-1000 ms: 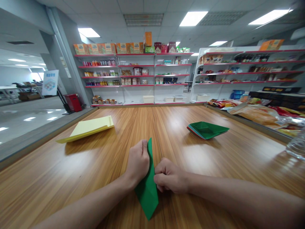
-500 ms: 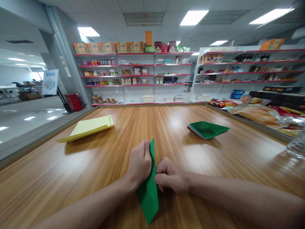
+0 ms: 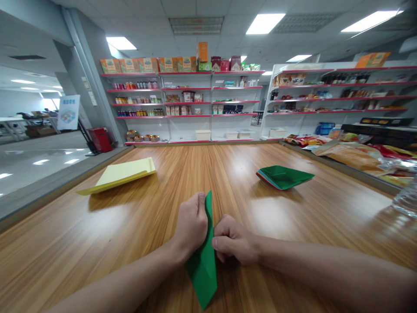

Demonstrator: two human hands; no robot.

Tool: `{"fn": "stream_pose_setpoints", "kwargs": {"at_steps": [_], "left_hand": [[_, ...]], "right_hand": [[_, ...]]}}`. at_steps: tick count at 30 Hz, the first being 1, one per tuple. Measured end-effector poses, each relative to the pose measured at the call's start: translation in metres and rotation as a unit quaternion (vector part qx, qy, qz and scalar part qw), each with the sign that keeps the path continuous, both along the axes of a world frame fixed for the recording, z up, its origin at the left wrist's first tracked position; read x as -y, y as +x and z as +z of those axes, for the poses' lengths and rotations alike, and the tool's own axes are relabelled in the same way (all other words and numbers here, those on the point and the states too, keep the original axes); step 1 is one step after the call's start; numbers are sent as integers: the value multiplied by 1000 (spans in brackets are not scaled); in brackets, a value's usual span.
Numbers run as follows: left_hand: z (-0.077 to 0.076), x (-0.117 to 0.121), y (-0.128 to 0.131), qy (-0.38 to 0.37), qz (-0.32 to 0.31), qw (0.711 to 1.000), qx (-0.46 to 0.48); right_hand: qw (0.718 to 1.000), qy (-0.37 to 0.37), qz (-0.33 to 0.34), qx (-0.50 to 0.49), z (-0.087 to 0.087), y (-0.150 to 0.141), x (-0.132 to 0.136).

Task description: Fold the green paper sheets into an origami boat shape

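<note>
A folded sheet of green paper (image 3: 205,269) stands lengthwise between my hands, low in the middle of the head view. My left hand (image 3: 192,224) is closed on its far left part, with the thumb along the upper edge. From the right, my right hand (image 3: 233,239) pinches the paper's right edge, its fingers curled and the thumb bent towards me. Part of the paper is hidden behind my left hand. The paper narrows to a point at its near end.
On the wooden table (image 3: 182,169), a yellow paper stack (image 3: 125,174) lies at left and folded papers with green on top (image 3: 283,176) at right. Snack bags (image 3: 352,156) and a clear plastic object (image 3: 407,198) are at far right. Stocked shelves (image 3: 185,102) stand behind.
Almost nothing differs. Both hands keep their hold, and the green paper's near tip sits very slightly lower.
</note>
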State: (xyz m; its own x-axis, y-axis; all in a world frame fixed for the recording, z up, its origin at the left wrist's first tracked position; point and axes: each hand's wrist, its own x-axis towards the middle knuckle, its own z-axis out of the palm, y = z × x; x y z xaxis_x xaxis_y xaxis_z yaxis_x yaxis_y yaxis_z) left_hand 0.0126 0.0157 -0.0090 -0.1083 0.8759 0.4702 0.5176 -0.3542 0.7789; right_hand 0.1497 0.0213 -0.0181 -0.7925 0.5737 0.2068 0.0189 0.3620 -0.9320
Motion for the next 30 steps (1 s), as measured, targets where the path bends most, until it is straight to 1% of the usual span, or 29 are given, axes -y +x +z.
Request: {"fn": "stream_pose_setpoints", "kwargs": {"at_steps": [3, 8, 10, 15, 18, 22, 26, 30], "left_hand": [[-1, 1, 1, 1, -5, 1000, -1], [-3, 1, 0, -1, -3, 1000, 2], [-3, 1, -1, -4, -3, 1000, 0], [-3, 1, 0, -6, -14, 1000, -12], [-3, 2, 1, -17, -29, 999, -16], [-3, 4, 1, -24, -31, 999, -23], [-3, 3, 0, -23, -30, 999, -28], [-2, 3, 0, -26, -49, 998, -38]], "right_hand": [[1000, -20, -15, -9, -1, 0, 0], [999, 2, -38, -22, -3, -1, 1], [999, -1, -40, -24, -3, -1, 1], [998, -50, -26, -15, -5, 1, -4], [996, -75, -42, -29, -6, 1, -7], [996, -51, -69, -17, -2, 0, -4], [997, -57, -53, -3, 0, 1, -5], [995, -91, -19, -19, -3, 4, -12]]}}
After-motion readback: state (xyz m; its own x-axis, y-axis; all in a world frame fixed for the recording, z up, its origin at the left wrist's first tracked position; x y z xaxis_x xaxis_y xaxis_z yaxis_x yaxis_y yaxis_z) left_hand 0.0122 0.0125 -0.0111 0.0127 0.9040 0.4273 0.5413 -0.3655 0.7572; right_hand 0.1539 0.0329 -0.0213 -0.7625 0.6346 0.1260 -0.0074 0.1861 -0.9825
